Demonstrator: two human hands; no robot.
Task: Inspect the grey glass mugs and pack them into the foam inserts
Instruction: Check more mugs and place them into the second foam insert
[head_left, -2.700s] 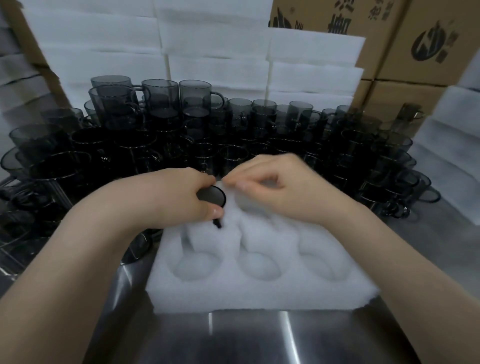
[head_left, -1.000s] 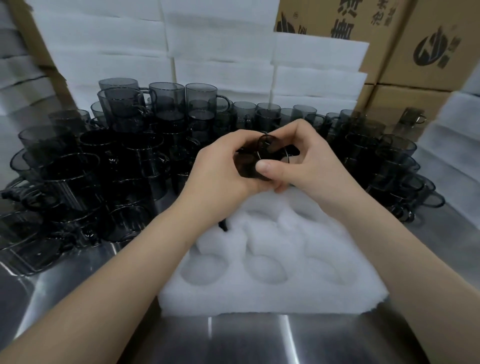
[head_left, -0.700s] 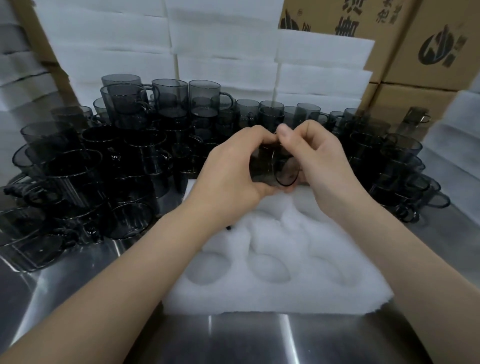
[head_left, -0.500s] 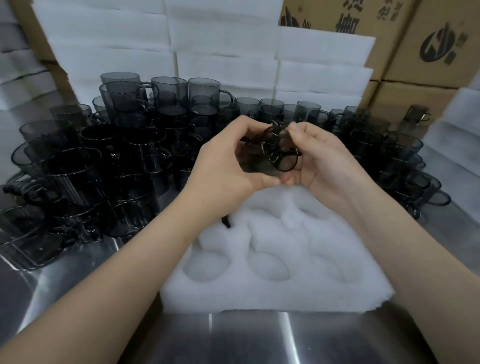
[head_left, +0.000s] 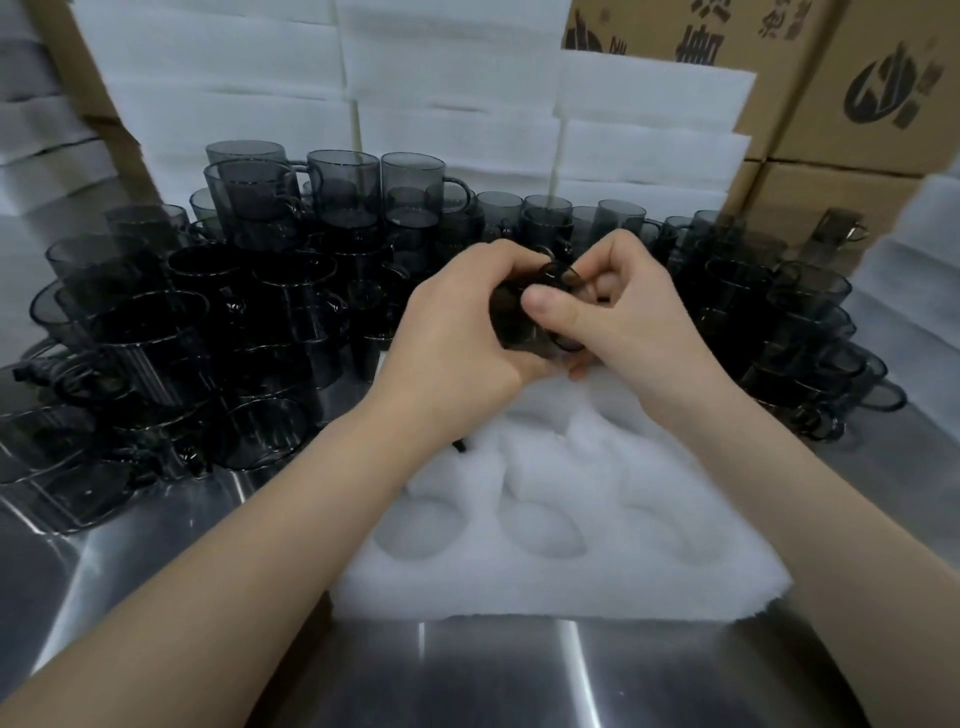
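Together both hands (head_left: 540, 332) grip one grey mug (head_left: 524, 325).

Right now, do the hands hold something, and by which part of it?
One grey mug, over the foam tray. The left hand wraps its body; the right hand grips its other end, thumb on the glass wall.

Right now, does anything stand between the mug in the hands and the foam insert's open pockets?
Nothing visible does. The left hand and right hand hold the mug above the far edge of the foam insert, and the three near pockets lie open below. The far pockets are mostly hidden behind the hands.
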